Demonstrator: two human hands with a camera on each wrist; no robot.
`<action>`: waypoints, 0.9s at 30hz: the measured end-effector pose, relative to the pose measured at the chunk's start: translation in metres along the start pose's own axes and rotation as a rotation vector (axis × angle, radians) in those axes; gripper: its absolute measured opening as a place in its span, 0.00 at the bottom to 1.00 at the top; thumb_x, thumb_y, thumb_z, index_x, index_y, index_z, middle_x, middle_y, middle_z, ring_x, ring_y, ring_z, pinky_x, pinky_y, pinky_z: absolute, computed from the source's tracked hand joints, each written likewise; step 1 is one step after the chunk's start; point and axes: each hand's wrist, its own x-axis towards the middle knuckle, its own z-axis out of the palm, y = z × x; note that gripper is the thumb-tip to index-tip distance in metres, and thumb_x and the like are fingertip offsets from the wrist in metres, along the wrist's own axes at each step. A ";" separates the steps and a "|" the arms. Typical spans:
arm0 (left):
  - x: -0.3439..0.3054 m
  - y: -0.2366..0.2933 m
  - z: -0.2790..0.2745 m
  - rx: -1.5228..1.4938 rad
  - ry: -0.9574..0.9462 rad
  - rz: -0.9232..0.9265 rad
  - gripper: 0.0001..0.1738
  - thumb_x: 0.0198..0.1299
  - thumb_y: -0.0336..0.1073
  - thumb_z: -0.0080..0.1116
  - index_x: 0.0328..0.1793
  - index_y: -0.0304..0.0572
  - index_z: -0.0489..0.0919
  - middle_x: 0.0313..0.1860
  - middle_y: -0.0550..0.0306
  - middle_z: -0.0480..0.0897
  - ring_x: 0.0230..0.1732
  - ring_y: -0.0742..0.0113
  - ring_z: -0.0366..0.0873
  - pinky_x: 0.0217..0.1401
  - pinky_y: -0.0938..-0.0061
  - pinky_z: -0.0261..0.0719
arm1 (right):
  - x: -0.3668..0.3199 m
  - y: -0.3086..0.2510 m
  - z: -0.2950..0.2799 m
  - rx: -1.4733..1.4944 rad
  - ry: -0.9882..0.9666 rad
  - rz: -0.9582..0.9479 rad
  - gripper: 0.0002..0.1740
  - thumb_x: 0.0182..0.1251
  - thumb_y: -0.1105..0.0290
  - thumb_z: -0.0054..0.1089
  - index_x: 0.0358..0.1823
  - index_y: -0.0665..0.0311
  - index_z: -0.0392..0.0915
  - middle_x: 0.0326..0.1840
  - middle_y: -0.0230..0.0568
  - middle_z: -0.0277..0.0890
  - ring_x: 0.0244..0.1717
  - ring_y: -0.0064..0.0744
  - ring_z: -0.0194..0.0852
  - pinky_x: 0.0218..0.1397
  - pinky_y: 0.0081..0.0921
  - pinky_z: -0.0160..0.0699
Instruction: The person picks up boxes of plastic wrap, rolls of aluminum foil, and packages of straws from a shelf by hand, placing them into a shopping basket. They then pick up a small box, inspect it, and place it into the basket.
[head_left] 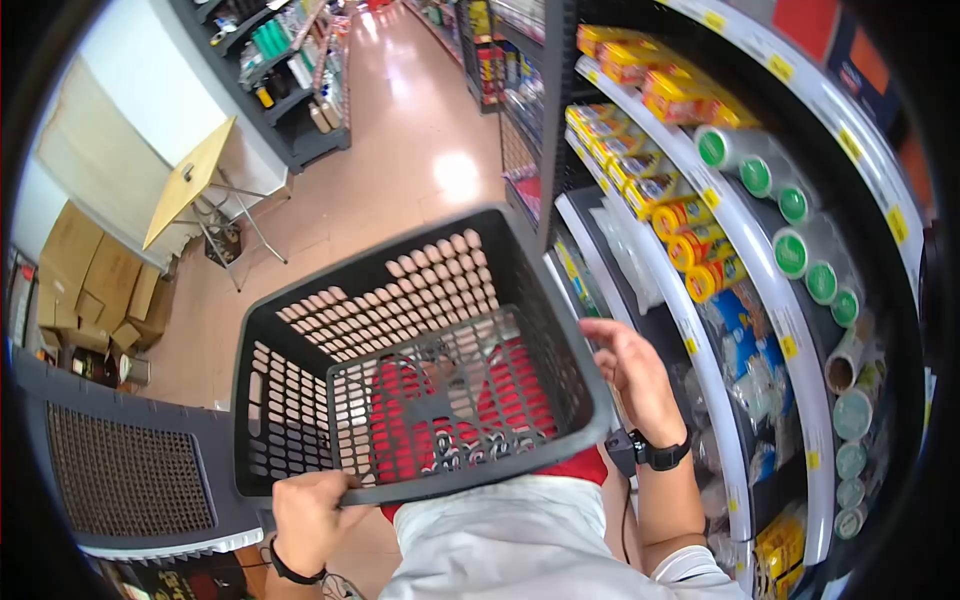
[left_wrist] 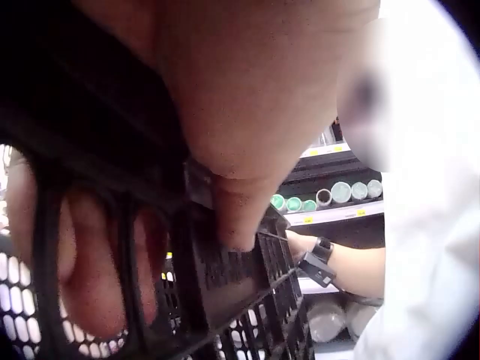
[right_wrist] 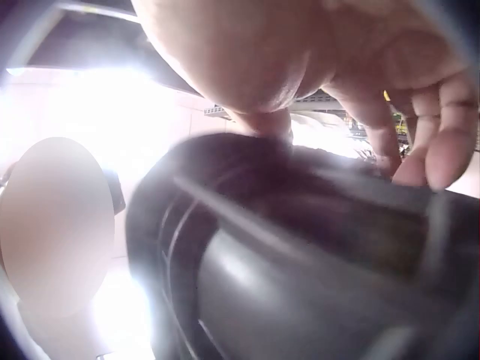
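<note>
A dark plastic basket (head_left: 350,490) with slotted walls, nothing in it, is held tilted before the person's body. The left hand (head_left: 310,515) grips its near rim at the left corner; in the left wrist view the fingers (left_wrist: 94,292) curl round behind the slotted wall and the thumb lies on the near side. The right hand (head_left: 635,380) is beside the basket's right side, its fingers loosely bent and apart. In the right wrist view the right hand (right_wrist: 330,82) is just over the basket's dark rim (right_wrist: 300,247); whether it touches it I cannot tell.
Curved shelves (head_left: 720,200) of yellow packets and green-lidded tubes (head_left: 790,253) rise close on the right. A folding table (head_left: 195,180) and cardboard boxes (head_left: 100,270) stand at the left. An aisle floor (head_left: 400,120) runs ahead between shelves. A grey mesh-panelled unit (head_left: 130,470) is at the near left.
</note>
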 end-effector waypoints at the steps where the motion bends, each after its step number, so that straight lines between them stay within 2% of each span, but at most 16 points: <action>1: -0.002 0.005 0.001 -0.075 0.083 -0.075 0.11 0.42 0.31 0.78 0.28 0.33 0.85 0.19 0.45 0.81 0.20 0.52 0.81 0.24 0.67 0.73 | -0.005 0.008 -0.006 0.171 0.059 -0.066 0.29 0.85 0.52 0.46 0.64 0.73 0.75 0.60 0.46 0.80 0.45 0.26 0.81 0.48 0.23 0.79; 2: -0.013 0.007 0.001 -0.095 0.126 -0.134 0.13 0.42 0.32 0.78 0.27 0.34 0.84 0.18 0.47 0.79 0.20 0.53 0.78 0.24 0.67 0.72 | -0.012 0.020 -0.014 0.155 0.111 -0.087 0.31 0.87 0.49 0.38 0.67 0.72 0.73 0.65 0.50 0.76 0.45 0.29 0.83 0.48 0.26 0.82; 5: -0.058 -0.026 -0.003 -0.079 0.237 -0.285 0.14 0.42 0.28 0.76 0.24 0.33 0.77 0.16 0.50 0.71 0.18 0.64 0.67 0.24 0.69 0.64 | -0.030 0.061 -0.023 0.267 0.231 0.030 0.26 0.85 0.53 0.47 0.63 0.71 0.76 0.57 0.47 0.82 0.43 0.27 0.83 0.47 0.24 0.83; 6: -0.065 -0.024 -0.009 -0.150 0.258 -0.313 0.16 0.51 0.26 0.70 0.24 0.32 0.70 0.16 0.58 0.67 0.21 0.79 0.67 0.24 0.74 0.66 | -0.032 0.075 -0.020 0.380 0.231 0.106 0.24 0.84 0.56 0.47 0.63 0.71 0.76 0.55 0.47 0.84 0.42 0.26 0.84 0.47 0.25 0.84; 7: -0.082 -0.045 -0.006 -0.222 0.315 -0.303 0.16 0.64 0.29 0.64 0.26 0.33 0.72 0.18 0.61 0.71 0.20 0.79 0.67 0.24 0.75 0.70 | -0.030 0.098 -0.017 0.424 0.231 0.132 0.22 0.83 0.59 0.50 0.63 0.71 0.76 0.54 0.45 0.84 0.42 0.26 0.84 0.45 0.25 0.84; 10: -0.092 -0.044 -0.006 -0.372 0.516 -0.458 0.24 0.81 0.44 0.49 0.30 0.38 0.74 0.19 0.60 0.76 0.19 0.75 0.74 0.25 0.75 0.75 | 0.011 0.157 0.013 0.529 0.136 0.380 0.17 0.79 0.67 0.55 0.64 0.67 0.73 0.52 0.45 0.83 0.43 0.31 0.83 0.46 0.28 0.84; 12: -0.100 -0.051 -0.009 -0.349 0.547 -0.522 0.25 0.81 0.47 0.50 0.30 0.38 0.73 0.19 0.60 0.76 0.18 0.73 0.75 0.25 0.76 0.74 | 0.055 0.202 0.040 0.533 0.013 0.631 0.16 0.79 0.69 0.53 0.62 0.67 0.70 0.48 0.44 0.81 0.41 0.32 0.81 0.45 0.30 0.85; 13: -0.101 -0.054 -0.010 -0.352 0.577 -0.579 0.27 0.80 0.50 0.50 0.29 0.39 0.73 0.19 0.59 0.77 0.18 0.72 0.75 0.26 0.77 0.73 | 0.074 0.235 0.059 0.450 0.040 0.744 0.12 0.78 0.69 0.52 0.56 0.66 0.73 0.43 0.42 0.81 0.40 0.33 0.81 0.42 0.32 0.85; 15: -0.093 -0.037 -0.002 -0.366 0.662 -0.639 0.28 0.80 0.53 0.51 0.29 0.40 0.73 0.19 0.59 0.76 0.18 0.70 0.75 0.26 0.76 0.73 | 0.110 0.358 0.096 0.088 -0.157 0.847 0.08 0.72 0.72 0.47 0.41 0.63 0.77 0.30 0.42 0.79 0.26 0.38 0.80 0.28 0.40 0.83; 16: -0.094 -0.036 -0.001 -0.372 0.643 -0.650 0.28 0.79 0.54 0.52 0.30 0.40 0.73 0.19 0.59 0.75 0.18 0.70 0.75 0.26 0.76 0.73 | 0.116 0.444 0.106 0.058 -0.124 0.860 0.09 0.71 0.72 0.45 0.40 0.64 0.76 0.31 0.45 0.81 0.24 0.40 0.81 0.23 0.43 0.81; 17: -0.095 -0.038 0.002 -0.379 0.633 -0.664 0.27 0.79 0.54 0.52 0.30 0.41 0.73 0.19 0.59 0.74 0.18 0.69 0.75 0.27 0.76 0.74 | 0.134 0.497 0.109 -0.238 -0.494 0.862 0.12 0.69 0.72 0.47 0.48 0.67 0.77 0.31 0.50 0.82 0.25 0.41 0.83 0.22 0.47 0.80; 18: -0.094 -0.038 0.004 -0.369 0.646 -0.679 0.27 0.79 0.54 0.52 0.30 0.41 0.73 0.19 0.59 0.74 0.18 0.69 0.75 0.27 0.76 0.74 | 0.138 0.468 0.113 -0.243 -0.516 0.862 0.12 0.69 0.72 0.47 0.48 0.67 0.77 0.31 0.50 0.82 0.25 0.41 0.83 0.22 0.47 0.80; 21: -0.098 -0.040 0.005 -0.372 0.636 -0.765 0.27 0.79 0.54 0.53 0.32 0.40 0.73 0.20 0.59 0.74 0.20 0.69 0.77 0.28 0.75 0.75 | 0.093 0.385 0.116 -0.330 -0.224 0.908 0.33 0.72 0.75 0.43 0.80 0.58 0.62 0.32 0.56 0.81 0.25 0.46 0.82 0.25 0.44 0.83; 22: -0.103 -0.044 0.003 -0.370 0.638 -0.767 0.26 0.78 0.54 0.53 0.35 0.39 0.73 0.23 0.58 0.75 0.21 0.68 0.78 0.29 0.74 0.76 | 0.092 0.388 0.116 -0.281 -0.323 0.938 0.44 0.68 0.78 0.42 0.87 0.54 0.42 0.36 0.55 0.82 0.25 0.44 0.82 0.25 0.39 0.83; 24: -0.115 -0.054 0.004 -0.354 0.667 -0.823 0.24 0.78 0.55 0.54 0.44 0.37 0.72 0.31 0.54 0.76 0.24 0.65 0.79 0.32 0.72 0.78 | 0.088 0.397 0.125 -0.229 -0.325 0.895 0.45 0.67 0.78 0.41 0.87 0.54 0.43 0.37 0.55 0.82 0.25 0.44 0.82 0.26 0.39 0.84; 27: -0.121 -0.071 0.010 -0.251 0.768 -0.843 0.24 0.78 0.54 0.55 0.48 0.37 0.71 0.32 0.53 0.76 0.24 0.64 0.80 0.33 0.72 0.79 | 0.099 0.401 0.135 -0.134 -0.345 0.857 0.47 0.66 0.79 0.43 0.87 0.51 0.42 0.39 0.53 0.82 0.27 0.42 0.83 0.30 0.39 0.87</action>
